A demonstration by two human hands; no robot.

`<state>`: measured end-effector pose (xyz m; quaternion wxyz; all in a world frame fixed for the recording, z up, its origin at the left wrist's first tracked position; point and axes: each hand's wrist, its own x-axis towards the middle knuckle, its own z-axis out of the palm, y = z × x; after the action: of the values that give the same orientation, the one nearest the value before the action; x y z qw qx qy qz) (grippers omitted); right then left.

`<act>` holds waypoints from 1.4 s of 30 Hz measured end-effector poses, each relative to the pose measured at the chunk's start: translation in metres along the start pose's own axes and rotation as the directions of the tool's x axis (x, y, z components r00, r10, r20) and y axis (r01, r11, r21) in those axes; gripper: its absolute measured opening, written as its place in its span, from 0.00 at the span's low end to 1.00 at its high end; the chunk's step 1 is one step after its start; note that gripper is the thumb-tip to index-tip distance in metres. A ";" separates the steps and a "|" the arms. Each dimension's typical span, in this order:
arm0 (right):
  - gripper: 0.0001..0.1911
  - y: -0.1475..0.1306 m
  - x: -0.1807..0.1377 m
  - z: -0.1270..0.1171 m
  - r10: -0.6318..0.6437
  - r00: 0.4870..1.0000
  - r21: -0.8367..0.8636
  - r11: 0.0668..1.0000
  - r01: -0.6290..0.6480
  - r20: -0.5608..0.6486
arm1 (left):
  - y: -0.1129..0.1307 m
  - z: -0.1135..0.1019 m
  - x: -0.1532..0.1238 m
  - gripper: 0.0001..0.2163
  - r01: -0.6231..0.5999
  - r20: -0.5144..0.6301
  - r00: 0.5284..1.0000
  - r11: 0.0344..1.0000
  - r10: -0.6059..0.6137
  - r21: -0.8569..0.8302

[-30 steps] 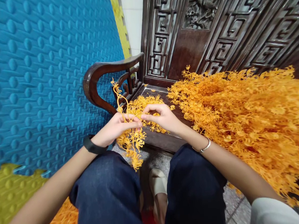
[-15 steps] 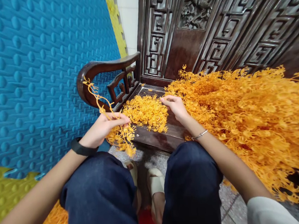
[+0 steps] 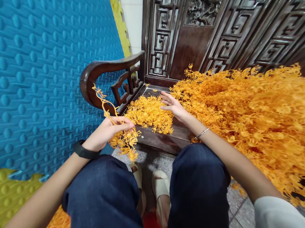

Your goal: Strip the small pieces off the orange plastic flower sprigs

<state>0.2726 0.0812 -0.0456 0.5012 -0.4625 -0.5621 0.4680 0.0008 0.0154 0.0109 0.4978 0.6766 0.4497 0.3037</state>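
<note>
The left hand (image 3: 109, 128) holds an orange sprig (image 3: 104, 105). The sprig is long and thin. Its bare, curly end points up and to the left, toward the curved armrest (image 3: 98, 69). Its bushy end hangs down below the hand, just past the front edge of the wooden seat (image 3: 164, 140) and above the person's knee. So the sprig runs on a slant, from high on the left to low on the right. The fingers are curled around the middle of it and the thumb presses on top, so the hand is closed tight on the sprig.

The right hand (image 3: 174, 107) is open. Its fingers are spread wide and stretched out flat. It holds nothing. It sits over the right edge of a small pile (image 3: 147, 114) of orange bits on the seat. I cannot tell if it touches the pile. A very big heap (image 3: 258, 114) of orange sprigs lies just to the right of this hand.
</note>
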 end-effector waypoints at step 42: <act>0.09 -0.008 -0.014 -0.006 0.019 0.963 -0.136 0.989 -0.058 -0.268 | 0.000 -0.002 -0.008 0.13 -0.153 0.061 0.987 0.981 0.146 0.117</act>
<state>0.2793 0.0672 -0.0396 0.5284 -0.5666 -0.5127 0.3700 -0.0048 0.0087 0.0121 0.4431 0.7451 0.4020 0.2946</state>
